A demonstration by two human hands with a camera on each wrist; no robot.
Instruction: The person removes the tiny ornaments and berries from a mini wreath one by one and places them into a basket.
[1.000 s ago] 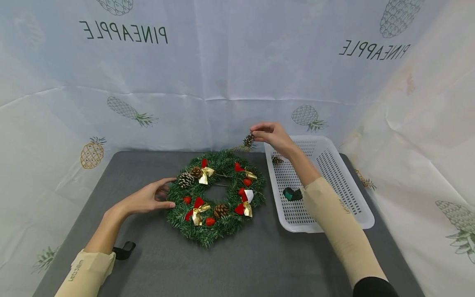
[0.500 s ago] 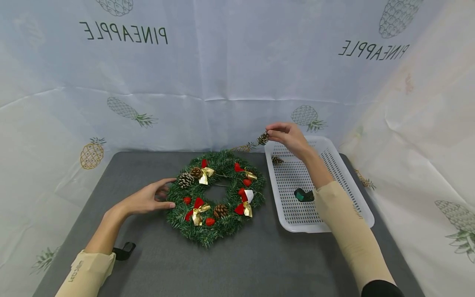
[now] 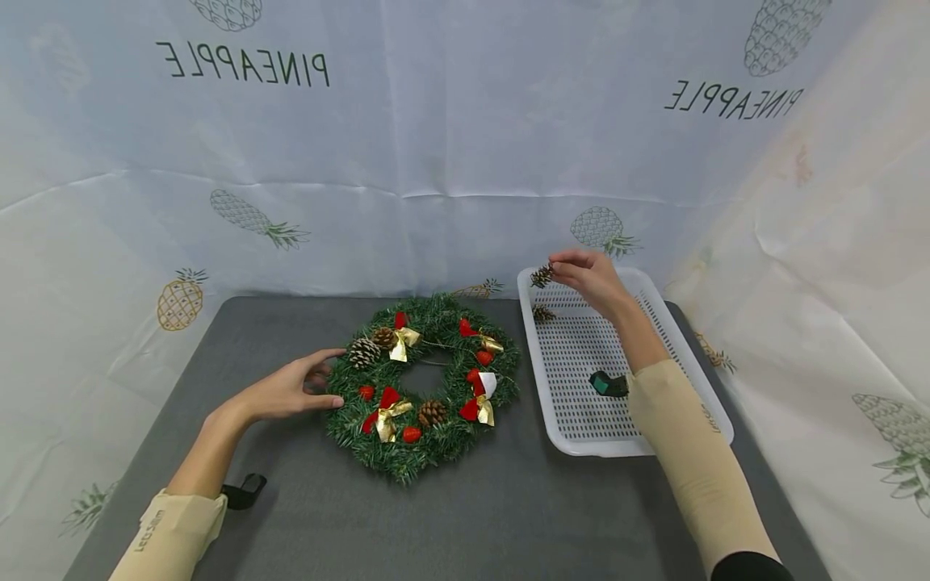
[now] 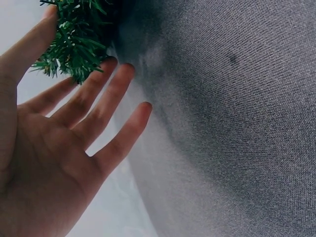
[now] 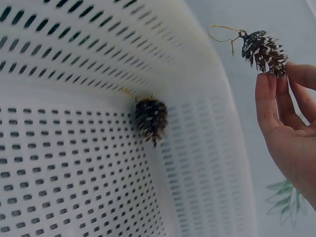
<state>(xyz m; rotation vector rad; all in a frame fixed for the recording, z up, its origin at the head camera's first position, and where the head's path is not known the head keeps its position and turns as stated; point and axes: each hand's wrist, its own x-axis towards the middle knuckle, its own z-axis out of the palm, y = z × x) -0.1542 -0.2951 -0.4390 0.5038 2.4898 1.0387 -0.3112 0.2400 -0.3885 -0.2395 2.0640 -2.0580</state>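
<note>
A green wreath (image 3: 425, 386) with red and gold bows, berries and pine cones lies on the grey table (image 3: 472, 500). My left hand (image 3: 301, 387) rests open against the wreath's left edge (image 4: 74, 44), fingers (image 4: 106, 98) spread. My right hand (image 3: 584, 274) pinches a small dark pine cone (image 3: 541, 276) (image 5: 261, 49) with a gold wire loop, held over the far left corner of the white slotted basket (image 3: 654, 323). A second pine cone (image 3: 541, 313) (image 5: 150, 118) lies inside that corner of the basket (image 5: 74, 148).
A pineapple-print cloth (image 3: 436, 145) hangs behind and to the sides of the table. Black wrist straps (image 3: 243, 491) show near each forearm. Bare grey tabletop lies in front of the wreath.
My right hand has carried the pinched pine cone rightward and slightly down, from behind the wreath to above the basket's far left corner. My left hand and the wreath have stayed put.
</note>
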